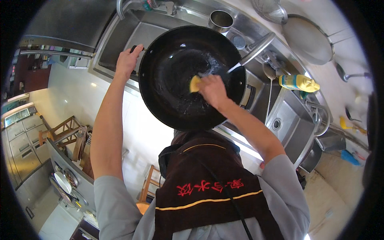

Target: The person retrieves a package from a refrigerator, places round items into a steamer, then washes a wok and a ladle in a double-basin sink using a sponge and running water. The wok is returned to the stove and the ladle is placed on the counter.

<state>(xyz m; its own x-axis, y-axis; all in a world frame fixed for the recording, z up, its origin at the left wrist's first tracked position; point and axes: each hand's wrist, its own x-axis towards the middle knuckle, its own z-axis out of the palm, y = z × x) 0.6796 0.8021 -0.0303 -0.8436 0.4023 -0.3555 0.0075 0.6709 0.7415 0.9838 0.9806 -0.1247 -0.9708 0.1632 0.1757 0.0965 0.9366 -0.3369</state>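
Observation:
A large black wok (171, 90) lies across the stainless steel sink in front of me. My left hand (126, 62) grips its black side handle (137, 49) at the left rim. Inside the wok, my right hand (212, 90) presses a yellow sponge (195, 84) to the dark inner surface, its fingers slightly blurred. The metal faucet spout (258, 49) reaches over the right part of the wok, and water runs from it into the pan. Wet streaks and a little pale foam show around the sponge. The second handle (248, 96) sticks out at the right.
A steel pot (221, 21) stands behind the wok. To the right are a long-handled ladle (270, 73), a yellow detergent bottle (298, 83) and another sink basin (288, 123) with a drain. Strainers (309, 39) and utensils hang along the wall. A metal table (69, 162) with plates is at lower left.

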